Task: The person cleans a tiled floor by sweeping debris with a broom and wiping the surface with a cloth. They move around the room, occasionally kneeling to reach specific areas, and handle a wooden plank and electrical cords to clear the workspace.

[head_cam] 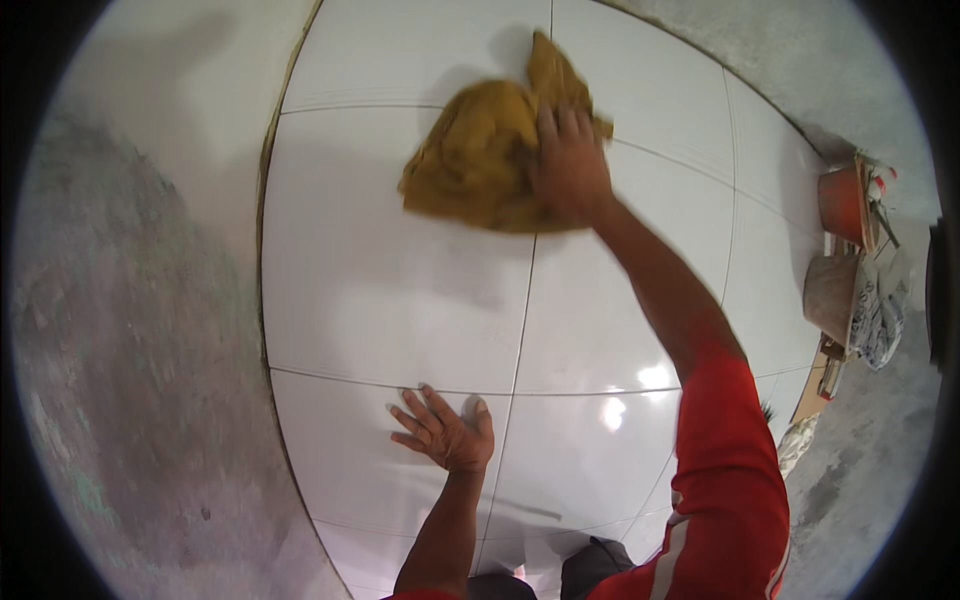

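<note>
A crumpled mustard-brown cloth (480,161) lies bunched on the white tiled floor (397,300), with a pointed flap sticking up at its far side. My right hand (574,161) holds the cloth by its right part, the arm stretched far forward; slight blur softens the hand. Nearer to me, my left hand (444,429) rests palm down on a tile with its fingers spread. Nothing is in it, and it is well apart from the cloth.
A rough, stained wall (135,315) runs along the left edge of the floor. Against the right wall stand an orange container (841,204), a greyish-brown container (831,296) and a printed plastic bag (879,311). My knees in dark trousers (596,566) show at the bottom.
</note>
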The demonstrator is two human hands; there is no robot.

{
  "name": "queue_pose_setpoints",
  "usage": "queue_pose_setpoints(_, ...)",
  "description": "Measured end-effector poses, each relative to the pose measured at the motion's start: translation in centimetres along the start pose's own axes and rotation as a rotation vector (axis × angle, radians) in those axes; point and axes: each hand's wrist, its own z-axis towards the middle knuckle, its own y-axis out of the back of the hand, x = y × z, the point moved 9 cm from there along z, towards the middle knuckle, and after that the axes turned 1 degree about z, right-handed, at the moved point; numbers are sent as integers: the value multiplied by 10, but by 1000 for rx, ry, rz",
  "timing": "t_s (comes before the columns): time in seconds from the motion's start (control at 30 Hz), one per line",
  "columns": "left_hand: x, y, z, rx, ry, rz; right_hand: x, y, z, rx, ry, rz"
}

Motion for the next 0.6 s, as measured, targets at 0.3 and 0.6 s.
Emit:
queue_pose_setpoints(0.3, -14, -2, -4, -30, -65, -13, -88, 2, 101, -48, -93, -42)
queue_pose_setpoints(0.6, -18, 2, -4, -83, -98, -72, -418, 33, -91, -40, -610, 46)
